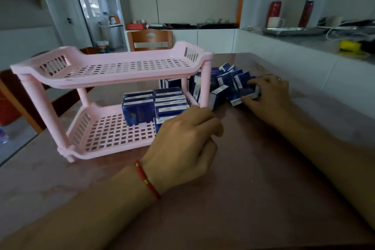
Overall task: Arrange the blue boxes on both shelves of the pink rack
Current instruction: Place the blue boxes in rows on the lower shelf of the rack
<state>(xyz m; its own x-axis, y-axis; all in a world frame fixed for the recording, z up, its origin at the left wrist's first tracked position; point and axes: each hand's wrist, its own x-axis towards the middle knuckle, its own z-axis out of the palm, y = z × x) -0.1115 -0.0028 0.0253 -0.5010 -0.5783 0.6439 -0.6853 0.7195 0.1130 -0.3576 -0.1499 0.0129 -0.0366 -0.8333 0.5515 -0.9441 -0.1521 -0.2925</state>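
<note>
Head view: right hand [265, 95] fingers [252, 83] grip one blue box [246, 92].

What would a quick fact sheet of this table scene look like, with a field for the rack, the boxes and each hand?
rack: pink rack, two shelves, standing on the table
top shelf: top shelf, no boxes on it
bottom shelf: bottom shelf, blue boxes packed at its right end, left part bare
loose boxes: pile of boxes on the table right of the rack
left hand: left hand at the bottom shelf's front right corner, on a box there
right hand: right hand gripping a box in the pile
</note>
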